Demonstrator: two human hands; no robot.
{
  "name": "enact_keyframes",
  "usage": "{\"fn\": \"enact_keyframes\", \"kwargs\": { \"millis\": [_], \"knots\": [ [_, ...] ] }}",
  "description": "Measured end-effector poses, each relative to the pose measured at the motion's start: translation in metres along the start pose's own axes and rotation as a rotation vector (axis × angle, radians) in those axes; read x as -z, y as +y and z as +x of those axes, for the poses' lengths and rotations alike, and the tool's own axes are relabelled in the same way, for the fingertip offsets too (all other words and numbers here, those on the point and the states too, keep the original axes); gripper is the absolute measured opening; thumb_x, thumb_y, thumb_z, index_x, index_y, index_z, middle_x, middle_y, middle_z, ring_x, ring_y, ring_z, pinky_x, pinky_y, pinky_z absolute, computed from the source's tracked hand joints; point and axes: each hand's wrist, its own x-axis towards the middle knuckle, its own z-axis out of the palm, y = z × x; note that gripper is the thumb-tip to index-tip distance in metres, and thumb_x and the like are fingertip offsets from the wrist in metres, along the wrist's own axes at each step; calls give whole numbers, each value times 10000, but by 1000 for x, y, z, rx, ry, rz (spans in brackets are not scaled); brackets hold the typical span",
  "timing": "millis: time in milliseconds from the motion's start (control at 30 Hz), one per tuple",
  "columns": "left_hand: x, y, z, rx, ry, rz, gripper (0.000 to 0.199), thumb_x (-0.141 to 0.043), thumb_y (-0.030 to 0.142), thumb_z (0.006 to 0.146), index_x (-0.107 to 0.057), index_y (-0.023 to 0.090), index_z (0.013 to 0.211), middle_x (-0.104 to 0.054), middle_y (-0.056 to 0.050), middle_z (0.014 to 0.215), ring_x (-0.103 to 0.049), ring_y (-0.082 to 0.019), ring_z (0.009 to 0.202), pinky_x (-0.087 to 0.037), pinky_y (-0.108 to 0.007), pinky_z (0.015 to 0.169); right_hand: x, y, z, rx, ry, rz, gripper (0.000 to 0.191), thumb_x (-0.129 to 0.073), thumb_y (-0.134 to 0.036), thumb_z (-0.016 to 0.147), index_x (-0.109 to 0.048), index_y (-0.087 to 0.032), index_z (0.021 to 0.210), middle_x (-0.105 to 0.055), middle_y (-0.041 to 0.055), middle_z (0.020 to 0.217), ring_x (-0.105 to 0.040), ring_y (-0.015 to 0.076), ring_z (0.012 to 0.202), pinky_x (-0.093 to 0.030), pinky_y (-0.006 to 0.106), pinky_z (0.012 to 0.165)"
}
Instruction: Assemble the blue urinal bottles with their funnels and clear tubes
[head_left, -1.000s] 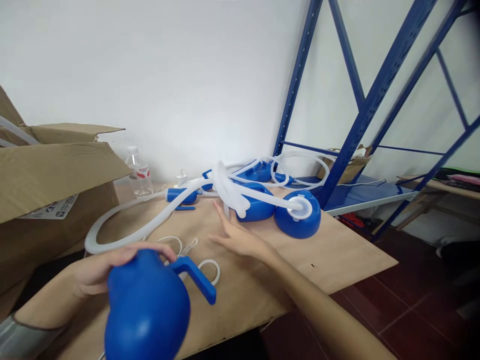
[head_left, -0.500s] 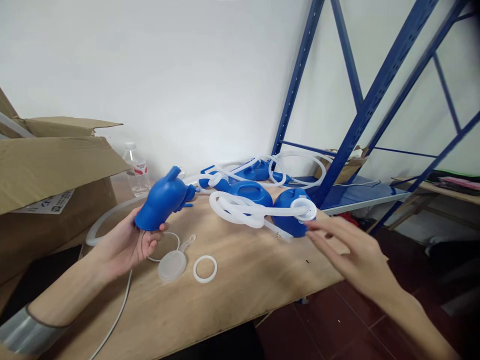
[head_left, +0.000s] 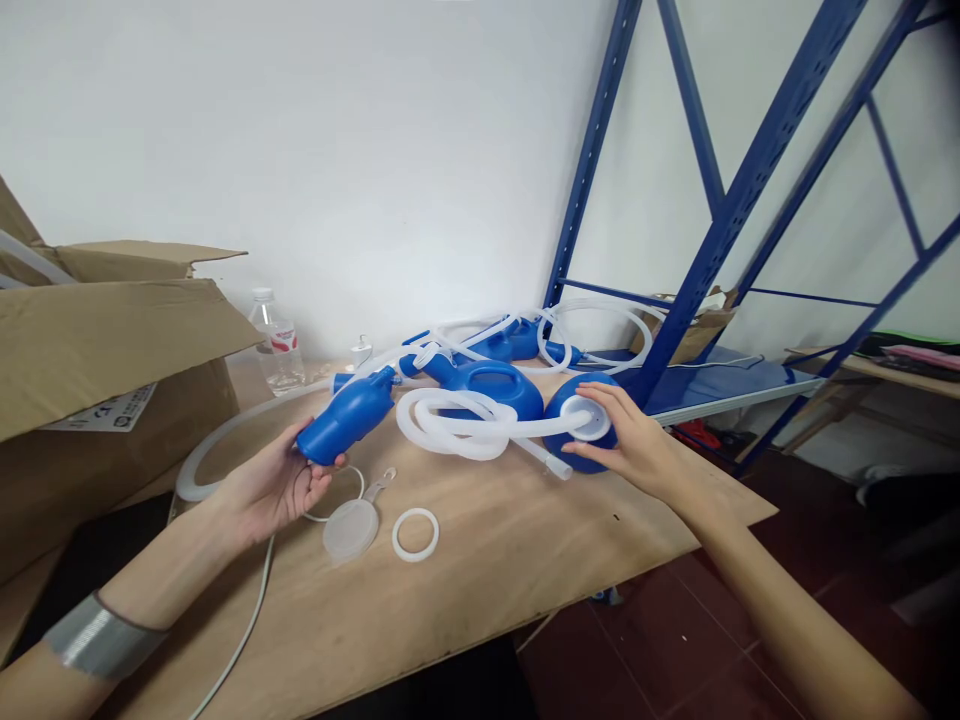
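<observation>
My left hand [head_left: 281, 490] holds a blue funnel-shaped plastic piece [head_left: 349, 415] by its wide end, its narrow end pointing up and right. On the right, my right hand [head_left: 626, 440] has thumb and fingers around the white cap [head_left: 586, 418] of a round blue container [head_left: 559, 450]. A coiled white hose [head_left: 461, 430] runs into that cap. Flat on the table between my hands lie a translucent round lid with a tab [head_left: 351, 530] and a white ring [head_left: 415, 535].
More blue containers [head_left: 499, 385] and hoses lie toward the wall. An open cardboard box [head_left: 112, 350] and a water bottle [head_left: 279, 345] stand at the left. A blue metal rack [head_left: 720, 250] rises at the right. A thin cable [head_left: 255, 610] crosses the table's left part.
My right hand has moved left and up onto the white cap. The blue piece in my left hand has tilted, its narrow end now further right and lower. The hose coil has shifted slightly left.
</observation>
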Motion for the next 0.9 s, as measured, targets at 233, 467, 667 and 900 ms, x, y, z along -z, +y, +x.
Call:
{"fn": "enact_keyframes", "kwargs": {
  "millis": [233, 467, 667, 900],
  "knots": [
    [4, 0, 10, -36, 51, -45, 360, -361, 357, 1140, -589, 80, 1110, -695, -60, 731, -642, -100, 418, -625, -194, 496, -21, -22, 12, 99, 153, -162, 665, -735, -696, 868, -717, -188, 1296, -771, 198, 1256, -765, 345, 1116, -618, 426, 945],
    [4, -5, 11, -79, 80, -72, 297, -405, 344, 1123, -585, 107, 1135, -701, -84, 753, -633, -112, 401, -625, -214, 475, -33, -44, 22, -59, 210, -48, 636, -654, -753, 875, -757, -194, 1160, -822, 161, 1083, -796, 325, 955, -614, 393, 815],
    [2, -8, 3, -95, 14, 34, 238, -389, 283, 1137, -545, 111, 1082, -727, -76, 772, -650, -82, 466, -656, -207, 587, -26, -70, 38, -298, 210, 89, 525, -668, -695, 883, -723, -224, 1109, -818, 119, 1071, -778, 332, 944, -585, 426, 809],
    [1, -9, 8, -108, 57, 37, 288, -395, 339, 1125, -552, 98, 1122, -692, -91, 765, -627, -100, 421, -644, -228, 519, -9, -67, 52, -395, 120, 310, 424, -744, -581, 838, -755, -250, 1101, -807, 90, 1121, -754, 291, 927, -589, 402, 787]
  ]
}}
